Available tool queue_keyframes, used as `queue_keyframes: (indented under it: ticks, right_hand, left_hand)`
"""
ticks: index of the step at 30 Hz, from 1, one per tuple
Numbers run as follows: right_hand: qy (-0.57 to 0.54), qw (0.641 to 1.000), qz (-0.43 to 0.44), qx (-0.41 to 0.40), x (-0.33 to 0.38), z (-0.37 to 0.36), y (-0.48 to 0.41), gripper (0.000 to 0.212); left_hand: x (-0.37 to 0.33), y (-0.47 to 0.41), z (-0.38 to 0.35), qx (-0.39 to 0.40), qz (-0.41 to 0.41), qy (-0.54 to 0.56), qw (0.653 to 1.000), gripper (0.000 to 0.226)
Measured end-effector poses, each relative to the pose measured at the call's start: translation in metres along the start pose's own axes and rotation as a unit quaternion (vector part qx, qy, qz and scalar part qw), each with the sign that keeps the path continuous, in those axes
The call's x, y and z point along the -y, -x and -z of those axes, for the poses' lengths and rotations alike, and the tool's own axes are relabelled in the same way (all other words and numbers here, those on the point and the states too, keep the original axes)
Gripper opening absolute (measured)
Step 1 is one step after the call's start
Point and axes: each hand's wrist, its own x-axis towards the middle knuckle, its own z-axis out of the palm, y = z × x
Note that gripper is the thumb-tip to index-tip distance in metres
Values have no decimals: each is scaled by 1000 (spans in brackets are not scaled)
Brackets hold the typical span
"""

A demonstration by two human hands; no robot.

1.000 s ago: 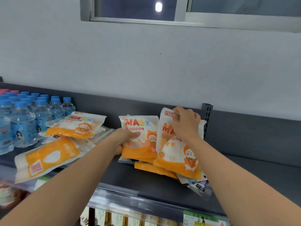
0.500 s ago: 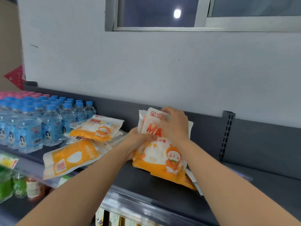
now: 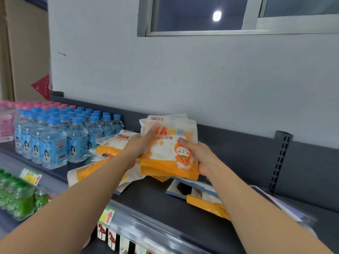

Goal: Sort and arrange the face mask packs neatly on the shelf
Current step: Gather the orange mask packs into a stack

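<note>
Both hands are gripping a gathered stack of mask packs [image 3: 168, 149] at frame centre: left hand [image 3: 141, 145] and right hand [image 3: 200, 154] holding its sides. Loose packs [image 3: 113, 142] are lying unsorted on the shelf [image 3: 165, 198]; most sorting is remaining.

Just two bare forearms coming in from the bottom corners of the frame, sleeveless as far as visible. Bare left hand [image 3: 141, 145] and bare right hand [image 3: 200, 154], ungloved, short plain nails.
</note>
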Motion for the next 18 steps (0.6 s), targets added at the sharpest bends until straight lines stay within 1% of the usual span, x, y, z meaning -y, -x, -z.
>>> queue_keyframes:
  ticks: [1, 2, 3, 4, 5, 6, 7, 8, 9, 12, 14, 15, 17, 18]
  right_hand:
    - [0, 1000, -2, -2, -1, 0, -3, 45]
    - [10, 1000, -3, -10, -3, 0, -6, 45]
    - [18, 1000, -4, -20, -6, 1, -9, 45]
    - [22, 999, -4, -28, -8, 1, -11, 43]
    - [22, 999, -5, -34, -10, 2, -12, 42]
    - [24, 999, -5, -39, -13, 4, -14, 40]
    - [24, 999, -8, -41, -15, 7, -16, 40]
    - [25, 999, -11, -43, -18, 9, -18, 40]
    - [27, 999, -16, -44, -20, 11, -19, 41]
    - [38, 998, -24, -42, -26, 15, -23, 43]
    - [41, 998, -24, -44, -29, 16, -26, 43]
    - [39, 998, -24, -47, -30, 16, -26, 43]
    - [24, 998, -20, -52, -30, 17, -28, 44]
    - [13, 998, -19, -54, -30, 17, -29, 43]
  left_hand:
    - [2, -6, 5, -37, -23, -51, 998, 70]
    - [6, -14, 11, -84, -44, -109, 990, 66]
    - [11, -23, 20, -127, -56, -186, 973, 59]
    - [18, -32, 31, -153, -49, -281, 946, 54]
    - [24, -38, 41, -162, -28, -379, 911, 51]
    - [31, -45, 50, -154, 6, -453, 878, 51]
    - [35, -47, 57, -141, 39, -493, 857, 54]
    - [41, -52, 63, -126, 67, -506, 850, 58]
    - [46, -55, 66, -113, 81, -508, 850, 65]
    - [56, -64, 70, -99, 102, -495, 857, 91]
    - [52, -64, 69, -130, 101, -503, 848, 107]
    - [47, -62, 67, -152, 92, -516, 838, 111]
    - [36, -61, 62, -189, 72, -538, 818, 112]
    - [32, -61, 59, -201, 62, -535, 818, 108]
